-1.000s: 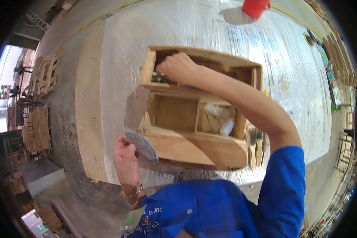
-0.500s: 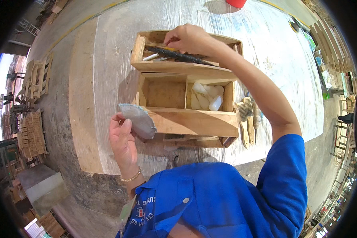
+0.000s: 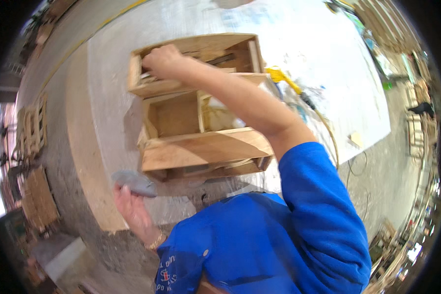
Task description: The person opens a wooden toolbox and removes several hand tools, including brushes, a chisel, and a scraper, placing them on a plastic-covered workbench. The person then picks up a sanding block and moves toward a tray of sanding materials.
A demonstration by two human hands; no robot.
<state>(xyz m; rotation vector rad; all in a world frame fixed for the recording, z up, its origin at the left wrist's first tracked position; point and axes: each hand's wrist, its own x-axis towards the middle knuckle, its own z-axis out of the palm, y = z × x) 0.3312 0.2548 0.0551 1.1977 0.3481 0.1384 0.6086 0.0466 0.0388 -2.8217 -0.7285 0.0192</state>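
Observation:
My left hand (image 3: 134, 208) grips a thin grey disc (image 3: 138, 182) by its edge, left of the wooden box's near side. My right hand (image 3: 164, 61) reaches into the left end of the far compartment of the wooden box (image 3: 196, 153). Its fingers are bent down behind the near wall, and what they hold, if anything, is hidden. A dark bar (image 3: 223, 60) lies in that same compartment, to the right of my hand. White plastic pieces (image 3: 223, 115) sit in the middle row, partly covered by my right arm. The middle-left compartment (image 3: 174, 115) holds nothing.
The box stands on a worktable (image 3: 108, 88) covered with clear film. Right of it lies a yellow tool (image 3: 289, 81) with a black end, with a yellow hose (image 3: 330, 130) running toward the table's near edge. Stacked wooden boards (image 3: 384, 24) stand at the far right.
My right hand has moved left inside the far compartment. The left hand, with the disc, is lower and further left. The whole view has shifted, showing the yellow tool; the brushes no longer show.

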